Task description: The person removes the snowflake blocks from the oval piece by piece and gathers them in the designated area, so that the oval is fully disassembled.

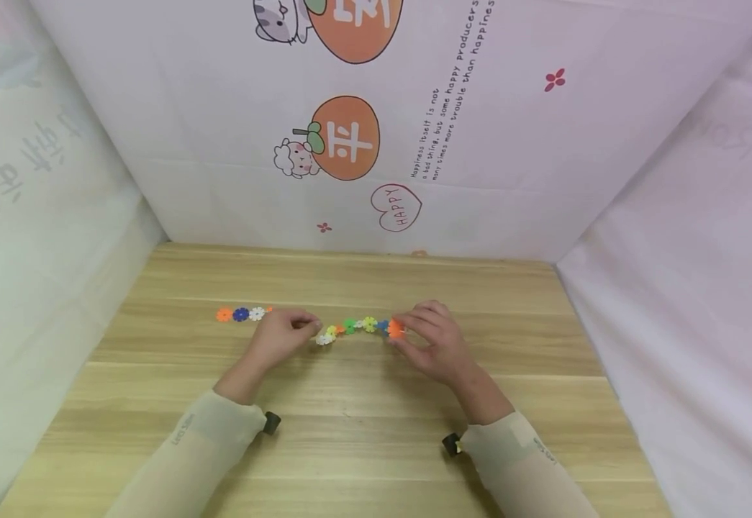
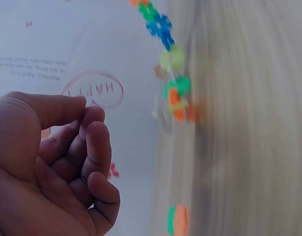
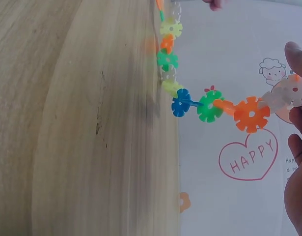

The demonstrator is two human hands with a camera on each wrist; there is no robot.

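Note:
A chain of interlocking plastic snowflake discs (image 1: 369, 324), in white, yellow, green, blue and orange, runs between the two hands over the table. My right hand (image 1: 437, 342) pinches its right end; in the right wrist view the fingers are at a white disc (image 3: 283, 96), beside an orange disc (image 3: 251, 114). That end is lifted, and the chain's far part trails down toward the tabletop. Near the chain's left end, my left hand (image 1: 281, 334) hovers with fingers loosely curled. The left wrist view shows thumb and forefinger tips close together, nothing visible between them.
Left of the left hand, an orange disc (image 1: 224, 314), a blue disc (image 1: 240, 314) and a white disc (image 1: 256, 314) lie in a row on the wooden table (image 1: 350, 446). A printed white cloth (image 1: 220, 122) stands behind and at both sides.

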